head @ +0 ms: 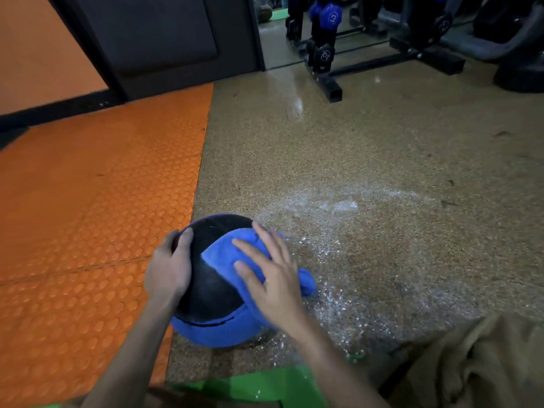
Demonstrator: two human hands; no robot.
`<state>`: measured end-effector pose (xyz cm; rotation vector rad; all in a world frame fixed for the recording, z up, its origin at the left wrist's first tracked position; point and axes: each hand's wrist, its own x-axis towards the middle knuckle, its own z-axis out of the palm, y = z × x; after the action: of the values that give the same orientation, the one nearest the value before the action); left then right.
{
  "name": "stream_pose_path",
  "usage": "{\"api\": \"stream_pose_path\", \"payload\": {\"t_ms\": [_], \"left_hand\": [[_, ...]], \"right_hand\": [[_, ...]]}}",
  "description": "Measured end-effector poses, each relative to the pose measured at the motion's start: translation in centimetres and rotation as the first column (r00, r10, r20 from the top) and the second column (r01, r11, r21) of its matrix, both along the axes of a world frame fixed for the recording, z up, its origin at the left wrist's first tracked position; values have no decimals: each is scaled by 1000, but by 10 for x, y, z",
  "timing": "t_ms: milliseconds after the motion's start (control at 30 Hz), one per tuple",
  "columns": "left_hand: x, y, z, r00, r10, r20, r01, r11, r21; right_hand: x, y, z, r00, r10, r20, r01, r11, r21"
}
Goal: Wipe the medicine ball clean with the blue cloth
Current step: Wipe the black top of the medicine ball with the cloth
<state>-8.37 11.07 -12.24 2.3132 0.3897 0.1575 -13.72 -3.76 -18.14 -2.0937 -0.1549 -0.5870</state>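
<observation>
A black and blue medicine ball sits on the speckled floor near the edge of an orange mat. My left hand cups the ball's left side, fingers curved over its top edge. A blue cloth lies draped over the ball's right upper side, with a bunched end hanging off to the right. My right hand presses flat on the cloth with its fingers spread and straight.
An orange studded mat covers the floor to the left. White specks and a wet sheen lie on the floor right of the ball. A dumbbell rack and gym machines stand at the back right. A green mat lies at the bottom.
</observation>
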Motion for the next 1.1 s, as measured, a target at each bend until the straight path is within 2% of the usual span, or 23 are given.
{"api": "stream_pose_path", "payload": {"t_ms": [33,100,133,167,233,300,367,433,467,533,567,633,767,833,967,1100], "left_hand": [[0,0,0,1000,-1,10,1,1000,10],[1,-1,-2,1000,-2,10,2,1000,29],[3,-2,-3,1000,-3,13,2,999,34],[5,-3,-4,1000,-4,19,3,999,40],[9,-6,-3,1000,5,7,-5,999,42],[14,-8,-1,999,26,-28,-25,998,50],[18,-10,-1,998,23,-50,-20,998,64],[18,-12,1,999,-39,-32,41,997,65],[15,-12,2,994,-105,-10,106,991,79],[9,-12,4,951,-304,45,296,946,135],[7,-11,5,916,-396,62,383,911,155],[9,-10,7,862,-505,45,488,851,194],[20,-24,11,856,-517,-14,506,832,229],[25,-33,12,867,-498,-29,490,840,232],[36,-53,18,902,-420,-100,431,863,263],[47,-69,24,934,-326,-147,351,914,204]], "right_hand": [[8,-5,3,998,-15,-59,22,992,125],[26,-19,1,967,-5,-254,108,912,396],[32,-22,2,947,-16,-320,166,878,448],[31,-21,7,947,-68,-314,206,880,429],[15,-6,17,983,-150,-104,174,942,288],[-2,9,18,989,-77,130,59,989,135],[2,8,11,979,-49,198,31,995,94],[16,-6,2,988,-127,89,103,967,234],[22,-15,-4,988,-146,-41,151,934,324],[29,-36,-17,944,-92,-318,238,857,457],[30,-45,-23,916,-46,-399,262,822,506],[26,-52,-33,902,23,-431,252,782,570],[15,-44,-40,902,63,-427,209,803,558],[13,-46,-35,888,35,-459,272,765,583],[12,-59,-29,795,-21,-606,454,682,573],[8,-50,-34,828,-160,-538,481,696,533]]}}
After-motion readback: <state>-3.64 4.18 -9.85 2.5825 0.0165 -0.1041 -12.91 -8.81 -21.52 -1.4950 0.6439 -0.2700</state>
